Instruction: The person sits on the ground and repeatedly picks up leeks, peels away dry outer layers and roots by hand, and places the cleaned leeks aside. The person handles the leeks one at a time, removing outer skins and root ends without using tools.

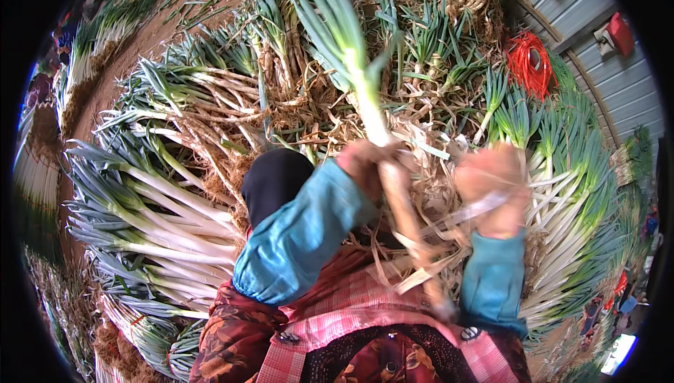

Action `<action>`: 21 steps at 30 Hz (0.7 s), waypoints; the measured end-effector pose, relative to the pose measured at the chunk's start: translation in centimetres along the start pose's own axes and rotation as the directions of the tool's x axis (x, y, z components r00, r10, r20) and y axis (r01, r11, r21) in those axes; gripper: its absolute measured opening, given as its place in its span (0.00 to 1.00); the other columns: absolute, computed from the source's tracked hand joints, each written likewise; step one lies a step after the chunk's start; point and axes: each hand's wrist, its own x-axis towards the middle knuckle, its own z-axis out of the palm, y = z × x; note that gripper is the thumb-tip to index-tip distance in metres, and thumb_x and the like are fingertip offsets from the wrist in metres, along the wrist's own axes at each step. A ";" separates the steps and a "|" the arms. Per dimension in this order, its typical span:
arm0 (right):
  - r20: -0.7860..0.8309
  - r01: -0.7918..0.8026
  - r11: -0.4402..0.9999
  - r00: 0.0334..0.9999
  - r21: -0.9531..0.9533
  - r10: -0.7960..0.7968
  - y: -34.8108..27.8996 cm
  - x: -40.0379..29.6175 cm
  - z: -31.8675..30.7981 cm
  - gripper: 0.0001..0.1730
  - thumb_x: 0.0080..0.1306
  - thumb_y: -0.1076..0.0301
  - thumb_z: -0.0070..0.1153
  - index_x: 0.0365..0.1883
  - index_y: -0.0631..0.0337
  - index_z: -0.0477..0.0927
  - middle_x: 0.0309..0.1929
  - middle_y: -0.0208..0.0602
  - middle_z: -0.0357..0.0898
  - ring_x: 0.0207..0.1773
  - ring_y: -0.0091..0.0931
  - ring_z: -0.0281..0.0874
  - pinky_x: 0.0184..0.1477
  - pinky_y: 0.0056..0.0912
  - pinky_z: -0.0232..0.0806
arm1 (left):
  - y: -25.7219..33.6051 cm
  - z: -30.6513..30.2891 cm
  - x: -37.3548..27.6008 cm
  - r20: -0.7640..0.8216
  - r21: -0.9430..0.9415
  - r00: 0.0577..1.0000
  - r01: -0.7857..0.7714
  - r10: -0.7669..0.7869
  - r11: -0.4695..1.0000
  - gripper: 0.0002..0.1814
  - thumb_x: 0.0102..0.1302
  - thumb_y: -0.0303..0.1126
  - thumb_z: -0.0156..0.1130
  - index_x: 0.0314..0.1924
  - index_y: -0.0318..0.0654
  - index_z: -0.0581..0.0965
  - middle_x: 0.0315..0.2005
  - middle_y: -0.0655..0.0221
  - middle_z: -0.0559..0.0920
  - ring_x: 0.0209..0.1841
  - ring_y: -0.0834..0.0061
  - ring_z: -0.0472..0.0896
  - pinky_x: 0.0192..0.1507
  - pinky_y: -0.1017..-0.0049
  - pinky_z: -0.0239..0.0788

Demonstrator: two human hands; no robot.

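My left hand (376,169) grips a large leek (371,114) around its shank. Its green leaves point up and away from me, while the brown, unpeeled lower end slants down toward my lap. Loose dry strips of outer skin (421,272) hang around that lower part. To the right, my right hand (492,183) is blurred by motion, with its fingers closed on a pale strip of leek skin (482,205). Teal sleeve covers (310,230) reach to both wrists. Beneath the hands lies a litter of dry peelings (421,146).
White-stemmed leeks (184,225) are heaped at my left, below rougher soil-stained ones (210,88). More clean leeks (563,225) lie along my right. A coil of red plastic twine (529,64) rests at the upper right, near a corrugated metal wall (626,83). Tied bundles (139,330) sit at lower left.
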 end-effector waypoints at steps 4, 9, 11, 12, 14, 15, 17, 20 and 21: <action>0.041 0.060 0.942 0.996 0.330 -0.077 -2.9 -0.1 -4.2 0.15 0.62 0.61 0.42 0.17 0.56 0.67 0.14 0.26 0.64 0.22 0.19 0.63 0.26 0.19 0.61 | 3.0 -3.3 1.0 0.374 -0.118 0.893 -0.222 0.250 0.968 0.11 0.55 0.32 0.53 0.35 0.35 0.67 0.28 0.62 0.73 0.24 0.74 0.74 0.30 0.71 0.69; -0.099 -0.283 0.854 0.958 -0.437 0.268 3.4 -0.6 -6.0 0.14 0.55 0.62 0.53 0.33 0.64 0.73 0.34 0.33 0.73 0.34 0.22 0.70 0.49 0.24 0.60 | 6.6 -0.9 -0.1 -0.123 0.022 0.854 -0.507 0.506 0.861 0.08 0.55 0.32 0.52 0.32 0.37 0.68 0.27 0.62 0.74 0.20 0.76 0.72 0.27 0.69 0.70; -0.147 -0.365 0.832 0.931 -0.419 0.334 5.6 -1.2 -6.8 0.20 0.56 0.61 0.53 0.42 0.65 0.71 0.38 0.30 0.72 0.40 0.20 0.68 0.49 0.22 0.58 | 10.1 -1.1 -1.6 -0.165 0.063 0.751 -0.639 0.639 0.767 0.05 0.58 0.28 0.46 0.33 0.35 0.66 0.27 0.61 0.75 0.19 0.76 0.71 0.24 0.75 0.69; -0.101 -0.346 0.808 0.935 -0.478 0.340 6.2 -0.9 -7.2 0.23 0.56 0.61 0.53 0.47 0.65 0.69 0.41 0.28 0.70 0.45 0.18 0.65 0.49 0.20 0.57 | 13.0 -2.7 -2.1 -0.039 -0.037 0.787 -0.617 0.616 0.786 0.06 0.58 0.29 0.47 0.34 0.34 0.66 0.27 0.61 0.75 0.19 0.77 0.71 0.24 0.75 0.69; -0.036 -0.314 0.839 0.942 -0.444 0.333 7.5 0.3 -5.9 0.23 0.57 0.59 0.52 0.46 0.65 0.69 0.42 0.30 0.70 0.47 0.20 0.65 0.51 0.21 0.56 | 16.9 -4.5 -4.3 0.059 0.024 0.716 -0.698 0.696 0.716 0.08 0.58 0.30 0.49 0.35 0.34 0.66 0.28 0.63 0.74 0.19 0.78 0.71 0.23 0.75 0.69; -0.037 -0.300 0.845 0.948 -0.443 0.317 7.3 0.7 -5.6 0.23 0.57 0.58 0.51 0.46 0.65 0.69 0.42 0.31 0.70 0.48 0.21 0.65 0.51 0.22 0.56 | 17.5 -4.5 -4.1 0.063 0.137 0.649 -0.759 0.759 0.637 0.09 0.58 0.31 0.49 0.36 0.33 0.66 0.27 0.64 0.74 0.19 0.78 0.71 0.23 0.74 0.69; 0.190 -0.181 0.727 0.898 -0.662 0.397 6.2 3.4 -2.2 0.31 0.57 0.48 0.46 0.49 0.65 0.66 0.48 0.42 0.68 0.51 0.30 0.64 0.54 0.27 0.54 | 18.0 -4.7 -4.4 0.093 0.135 0.675 -0.737 0.732 0.662 0.11 0.57 0.32 0.52 0.38 0.33 0.66 0.28 0.63 0.74 0.22 0.78 0.71 0.29 0.72 0.69; 0.467 0.062 0.783 0.830 -0.619 0.304 8.0 7.7 3.0 0.31 0.58 0.49 0.45 0.51 0.66 0.63 0.48 0.43 0.66 0.50 0.30 0.65 0.52 0.26 0.57 | 16.5 -4.8 -3.1 0.059 0.064 0.708 -0.706 0.704 0.705 0.14 0.55 0.30 0.56 0.39 0.32 0.66 0.28 0.63 0.73 0.24 0.76 0.72 0.33 0.71 0.68; 0.512 0.129 0.768 0.812 -0.627 0.281 8.8 8.6 4.1 0.31 0.59 0.50 0.44 0.52 0.68 0.61 0.46 0.44 0.67 0.47 0.29 0.66 0.50 0.25 0.60 | 15.3 -4.6 -1.9 0.059 0.018 0.726 -0.687 0.685 0.726 0.13 0.56 0.30 0.53 0.39 0.32 0.66 0.27 0.63 0.73 0.24 0.74 0.72 0.34 0.70 0.67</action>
